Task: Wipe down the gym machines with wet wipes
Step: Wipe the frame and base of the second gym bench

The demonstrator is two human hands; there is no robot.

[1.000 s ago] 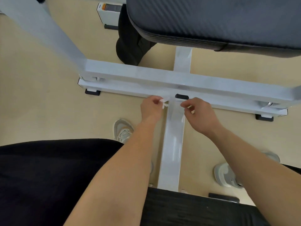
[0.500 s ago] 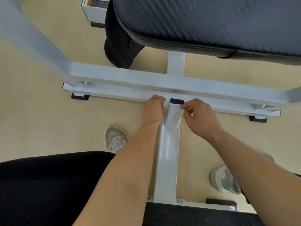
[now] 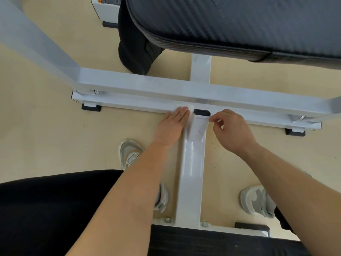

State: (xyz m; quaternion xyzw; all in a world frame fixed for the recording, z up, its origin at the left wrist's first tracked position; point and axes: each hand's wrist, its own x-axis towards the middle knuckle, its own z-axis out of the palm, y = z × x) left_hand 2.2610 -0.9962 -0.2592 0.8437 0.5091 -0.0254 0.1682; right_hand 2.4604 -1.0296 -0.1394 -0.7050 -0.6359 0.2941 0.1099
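Observation:
A white wet wipe (image 3: 196, 129) lies draped over the white centre beam (image 3: 191, 174) of the gym machine, just below a black plug (image 3: 201, 112) where the beam meets the floor crossbar (image 3: 129, 103). My left hand (image 3: 174, 126) lies flat with straight fingers, pressing the wipe's left part onto the crossbar and the beam's left side. My right hand (image 3: 232, 130) pinches the wipe's right edge between thumb and forefinger beside the beam.
A black padded seat (image 3: 239, 24) overhangs the top right. An upper white crossbar (image 3: 184, 87) and a slanted post (image 3: 36, 45) frame the area. A black bag (image 3: 134, 52) and a white box (image 3: 105, 10) sit behind. My shoes (image 3: 130, 154) rest on the beige floor.
My left hand went from pinching the wipe's corner to lying flat on it. The wipe, first stretched between both hands, now lies spread over the beam.

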